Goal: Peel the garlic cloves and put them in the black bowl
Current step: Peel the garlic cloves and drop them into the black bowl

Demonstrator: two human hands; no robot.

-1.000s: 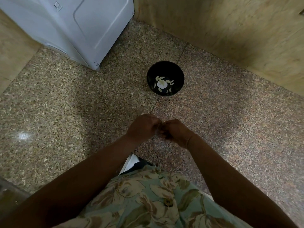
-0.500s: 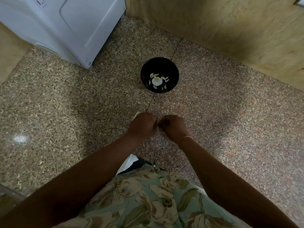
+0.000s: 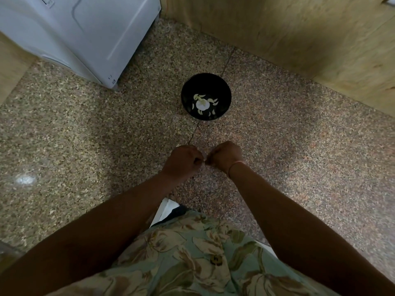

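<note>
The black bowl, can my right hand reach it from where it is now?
Probably yes. Only bare floor lies between the right hand and the black bowl, and its top is open. It and the left hand pinch a small pale bit, though.

A home — white appliance (image 3: 81, 35); speckled stone surface (image 3: 85, 135); wood panelling (image 3: 299, 35).

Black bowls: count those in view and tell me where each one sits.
1. The black bowl sits on the speckled floor, beyond the left hand and right hand, right of the white appliance, garlic pieces inside. The person's body may hide others.
</note>
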